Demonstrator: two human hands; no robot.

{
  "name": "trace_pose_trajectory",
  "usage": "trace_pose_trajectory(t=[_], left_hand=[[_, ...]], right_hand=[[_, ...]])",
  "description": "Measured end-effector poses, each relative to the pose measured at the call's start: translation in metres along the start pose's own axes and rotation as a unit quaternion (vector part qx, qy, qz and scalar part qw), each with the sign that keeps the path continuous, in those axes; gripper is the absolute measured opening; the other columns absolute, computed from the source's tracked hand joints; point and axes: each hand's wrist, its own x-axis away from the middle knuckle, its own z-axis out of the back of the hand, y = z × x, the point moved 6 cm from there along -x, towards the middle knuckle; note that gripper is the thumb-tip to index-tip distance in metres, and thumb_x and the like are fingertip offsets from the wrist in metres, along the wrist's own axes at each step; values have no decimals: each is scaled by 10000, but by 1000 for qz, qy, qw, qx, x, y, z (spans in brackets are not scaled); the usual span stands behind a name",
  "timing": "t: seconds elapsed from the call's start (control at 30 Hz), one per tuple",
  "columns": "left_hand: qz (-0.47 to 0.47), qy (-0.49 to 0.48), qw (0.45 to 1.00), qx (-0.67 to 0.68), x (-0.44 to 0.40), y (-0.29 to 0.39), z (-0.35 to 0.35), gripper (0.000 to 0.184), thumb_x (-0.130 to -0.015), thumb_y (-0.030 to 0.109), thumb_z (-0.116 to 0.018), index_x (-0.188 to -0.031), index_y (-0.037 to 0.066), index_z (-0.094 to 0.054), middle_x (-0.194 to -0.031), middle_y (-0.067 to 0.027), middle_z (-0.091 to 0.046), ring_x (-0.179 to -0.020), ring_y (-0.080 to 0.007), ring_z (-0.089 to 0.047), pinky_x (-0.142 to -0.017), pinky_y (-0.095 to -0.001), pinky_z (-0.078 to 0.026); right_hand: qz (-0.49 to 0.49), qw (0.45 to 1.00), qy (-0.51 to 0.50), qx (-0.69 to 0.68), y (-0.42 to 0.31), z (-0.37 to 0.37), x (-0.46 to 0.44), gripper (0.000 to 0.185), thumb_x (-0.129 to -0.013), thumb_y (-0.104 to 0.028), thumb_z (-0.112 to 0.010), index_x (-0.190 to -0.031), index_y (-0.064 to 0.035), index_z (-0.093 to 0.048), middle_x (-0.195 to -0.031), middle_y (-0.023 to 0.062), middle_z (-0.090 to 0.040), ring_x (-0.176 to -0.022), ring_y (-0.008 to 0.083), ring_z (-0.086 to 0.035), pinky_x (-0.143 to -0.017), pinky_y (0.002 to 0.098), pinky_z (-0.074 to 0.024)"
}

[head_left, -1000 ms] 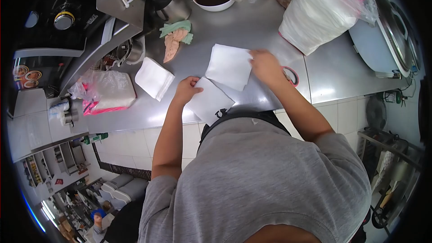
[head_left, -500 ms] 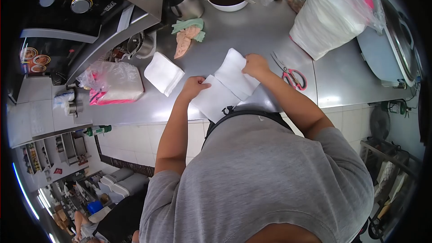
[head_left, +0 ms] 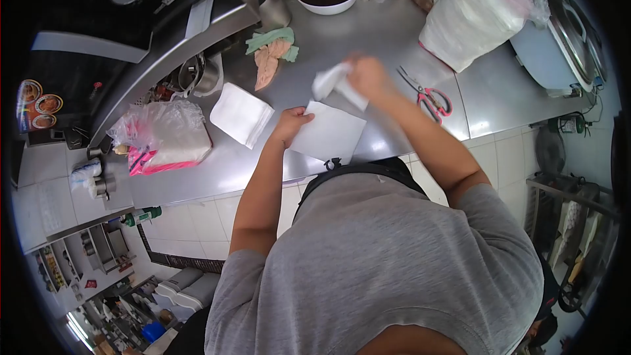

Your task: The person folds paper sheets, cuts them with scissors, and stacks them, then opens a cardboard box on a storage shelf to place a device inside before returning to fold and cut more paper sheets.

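Partly, the blurred right hand (head_left: 369, 79) hides a bent white sheet (head_left: 330, 81).

A white sheet (head_left: 328, 133) is held at its corner by the left hand (head_left: 294, 125). A crumpled white piece (head_left: 340, 85) is gripped by the blurred right hand (head_left: 369, 79), left of the scissors (head_left: 427, 97) lying on the counter (head_left: 388, 33).

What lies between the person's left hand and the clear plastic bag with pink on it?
A stack of white sheets lies between the left hand and the plastic bag, in the head view.
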Motion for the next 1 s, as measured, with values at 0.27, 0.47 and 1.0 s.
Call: trace_pose_trajectory(t=[0.27, 0.47, 1.0], left_hand=[[-9, -9, 995, 100, -8, -11, 3, 204, -846, 106, -643, -1002, -25, -646, -853, -79, -664, -693, -153, -627, -635, -289, -512], [-17, 34, 991, 128, 2, -6, 2, 188, -830, 105, -633, -975, -15, -639, -826, -77, -656, -655, -150, -616, -576, -276, -506], [-188, -43, 976, 101, 72, 63, -1, 286, -813, 20, -689, -1084, -1, -601, -980, -73, -674, -866, -133, -636, -803, -268, -505]], right_hand=[[173, 973, 70, 134, -63, 7, 30, 296, -742, -37, -554, -1026, -65, -632, -1043, 138, -607, -969, 312, -601, -826, 415, -483], [173, 966, -115, 157, -87, -87, 98, 183, -795, -129, -517, -956, -63, -572, -957, 84, -551, -892, 245, -577, -749, 361, -484], [-157, 881, 102, -434, -17, -29, 88, 932, -612, -148, -831, -1407, -34, -357, -1399, 145, -413, -1300, 269, -385, -1067, 377, -313]])
